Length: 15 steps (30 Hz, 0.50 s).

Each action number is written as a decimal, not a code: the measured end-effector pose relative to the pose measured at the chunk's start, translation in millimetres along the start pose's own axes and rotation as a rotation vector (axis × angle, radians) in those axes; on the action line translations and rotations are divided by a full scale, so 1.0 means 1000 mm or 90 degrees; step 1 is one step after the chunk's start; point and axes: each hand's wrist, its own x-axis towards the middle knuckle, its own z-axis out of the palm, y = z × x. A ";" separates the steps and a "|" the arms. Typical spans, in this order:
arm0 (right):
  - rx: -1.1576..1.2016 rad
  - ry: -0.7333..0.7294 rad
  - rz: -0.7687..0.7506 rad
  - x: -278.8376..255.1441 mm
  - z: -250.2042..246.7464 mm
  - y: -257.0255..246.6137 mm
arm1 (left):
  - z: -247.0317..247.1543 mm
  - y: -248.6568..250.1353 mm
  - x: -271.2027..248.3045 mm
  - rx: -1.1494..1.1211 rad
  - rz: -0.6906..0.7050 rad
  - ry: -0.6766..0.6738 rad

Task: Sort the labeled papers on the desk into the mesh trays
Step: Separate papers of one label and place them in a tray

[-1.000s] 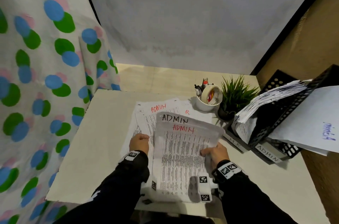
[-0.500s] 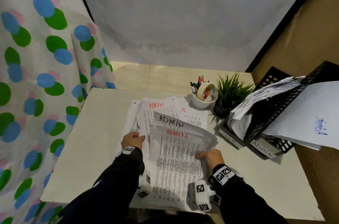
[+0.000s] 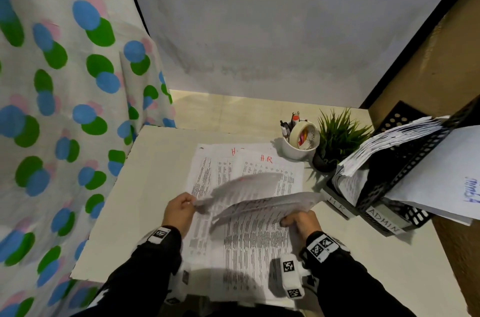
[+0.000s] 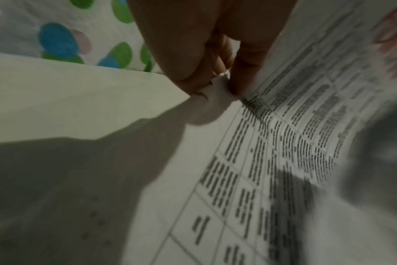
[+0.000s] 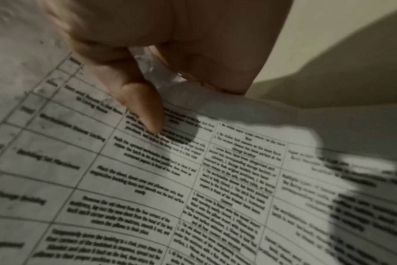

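A pile of printed papers (image 3: 249, 244) lies on the desk in front of me. My left hand (image 3: 191, 206) pinches the left edge of one raised, blurred sheet (image 3: 244, 185); the left wrist view shows my left hand (image 4: 215, 86) holding its corner. My right hand (image 3: 285, 222) grips the right edge of a second raised sheet (image 3: 267, 206), and in the right wrist view that hand (image 5: 165, 86) has the crumpled edge between thumb and fingers. Two sheets marked HR (image 3: 266, 159) lie flat behind them. Black mesh trays (image 3: 405, 173) stand at the right, labelled HR (image 3: 337, 205) and ADMIN (image 3: 384, 222).
A white cup (image 3: 293, 151) with a tape roll and pens, and a small potted plant (image 3: 337, 137), stand between the papers and the trays. A dotted curtain (image 3: 65, 109) hangs close on the left. A big white sheet (image 3: 454, 181) overhangs the trays.
The two sheets marked ADMIN have come up off the pile, one in each hand, and now curl toward me. The HR sheets beneath them are uncovered.
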 end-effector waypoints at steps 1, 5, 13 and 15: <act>0.037 0.008 -0.004 0.003 0.003 0.002 | 0.010 0.002 -0.002 -0.028 0.003 -0.033; -0.009 0.047 -0.004 0.014 -0.001 -0.009 | 0.033 0.034 -0.026 -0.185 -0.027 -0.146; 0.082 0.046 -0.260 -0.001 -0.012 -0.080 | 0.034 0.116 -0.068 -0.355 0.122 -0.272; 0.099 0.034 -0.289 -0.019 -0.012 -0.095 | 0.038 0.131 -0.082 -0.343 0.176 -0.261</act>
